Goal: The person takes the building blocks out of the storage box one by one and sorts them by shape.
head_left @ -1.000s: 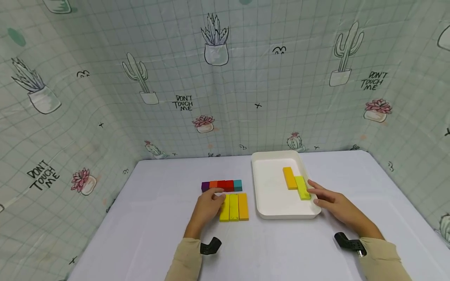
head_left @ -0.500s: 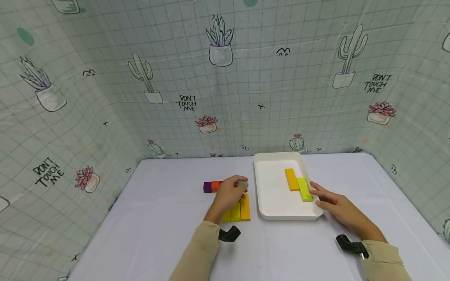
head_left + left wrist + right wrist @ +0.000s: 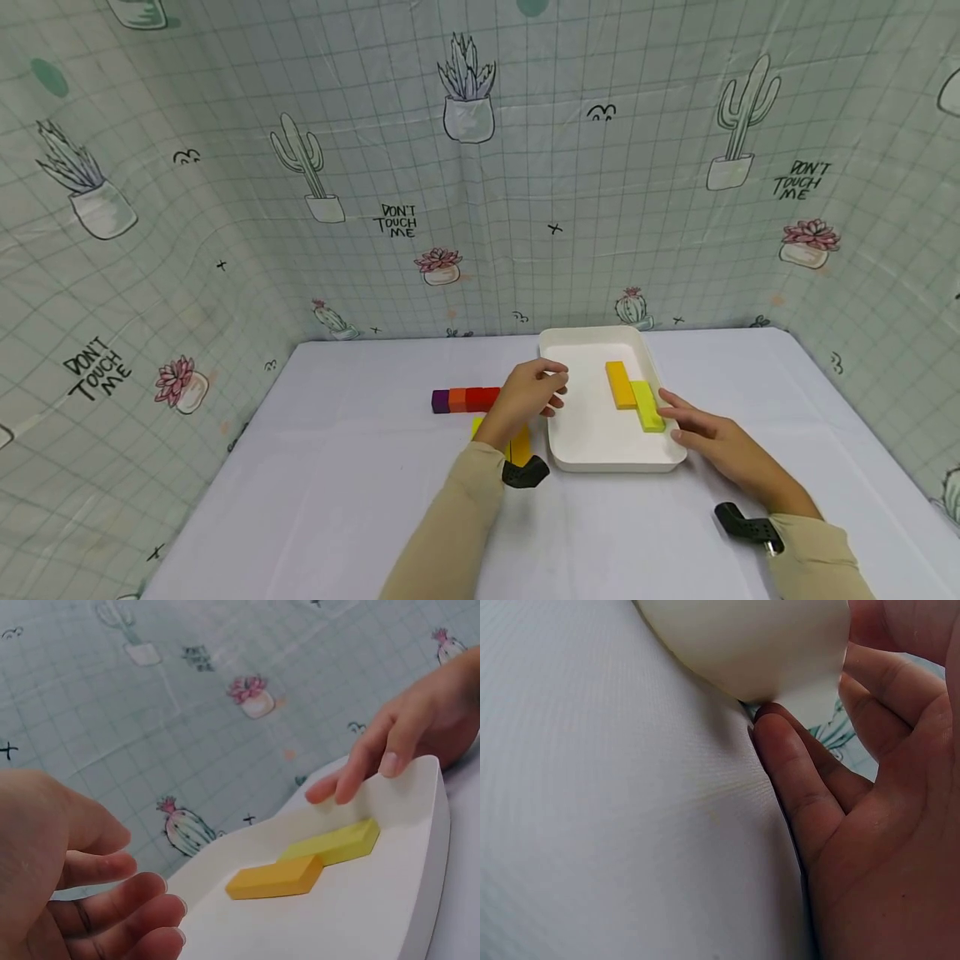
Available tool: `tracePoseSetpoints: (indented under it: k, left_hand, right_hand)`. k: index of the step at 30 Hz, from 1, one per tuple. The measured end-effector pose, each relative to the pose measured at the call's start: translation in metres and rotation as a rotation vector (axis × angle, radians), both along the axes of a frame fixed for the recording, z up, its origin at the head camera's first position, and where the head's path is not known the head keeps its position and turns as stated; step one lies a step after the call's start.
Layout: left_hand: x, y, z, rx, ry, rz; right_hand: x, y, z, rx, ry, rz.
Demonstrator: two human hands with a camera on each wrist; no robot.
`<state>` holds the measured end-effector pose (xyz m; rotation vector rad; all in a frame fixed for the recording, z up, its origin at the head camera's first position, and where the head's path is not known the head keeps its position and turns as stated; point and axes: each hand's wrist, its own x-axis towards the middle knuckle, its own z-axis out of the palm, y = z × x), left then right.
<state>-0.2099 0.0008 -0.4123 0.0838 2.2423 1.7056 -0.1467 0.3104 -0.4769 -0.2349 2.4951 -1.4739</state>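
Observation:
My left hand (image 3: 528, 396) hovers at the left rim of the white tray (image 3: 585, 446), its fingers loosely bent. In the left wrist view, nothing sits between the left fingertips (image 3: 161, 885). My right hand (image 3: 716, 442) holds the tray's right wall; some fingers reach over the rim, while others (image 3: 791, 765) lie low against the outside. Inside the tray, an orange-yellow block (image 3: 619, 385) and a lime-yellow block (image 3: 647, 407) lie flat, side by side and offset. The left hand and wrist partly cover the yellow blocks (image 3: 519, 447) on the table.
Left of the tray, a row of small blocks holds a purple one (image 3: 440, 402), an orange one (image 3: 457, 400) and red ones (image 3: 480, 399). A white cloth covers the table (image 3: 360, 467). A patterned curtain (image 3: 510, 183) stands behind and at the sides.
My left hand has moved right from the yellow blocks, across the block row, to the tray's left rim. The right hand stays at the tray's right wall, and the tray's blocks lie unchanged.

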Motion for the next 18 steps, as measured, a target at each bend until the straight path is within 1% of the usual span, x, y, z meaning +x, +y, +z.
tracePoseSetpoints:
  k: [4, 6, 8, 12, 15, 18]
  left_hand:
    - [-0.006, 0.012, 0.002, 0.006, -0.019, 0.017]
    - [-0.008, 0.017, 0.001, 0.003, -0.022, 0.015]
    - [-0.009, 0.021, 0.002, -0.002, -0.023, 0.010]
    - [-0.013, 0.032, 0.003, -0.021, -0.029, 0.023]
    - [-0.017, 0.042, 0.001, -0.032, -0.030, 0.026]
    - [-0.021, 0.051, -0.003, -0.045, -0.036, 0.015]
  right_hand:
    - [0.000, 0.000, 0.000, 0.009, 0.002, -0.001]
    - [0.000, -0.001, 0.000, 0.013, 0.005, -0.004]
    - [0.000, -0.001, 0.000, 0.014, 0.009, -0.006]
    - [0.000, -0.001, 0.000, 0.021, 0.013, -0.008]
    - [0.000, -0.001, 0.000, 0.017, 0.012, -0.014]
    - [0.003, -0.002, 0.000, 0.010, 0.012, -0.015]
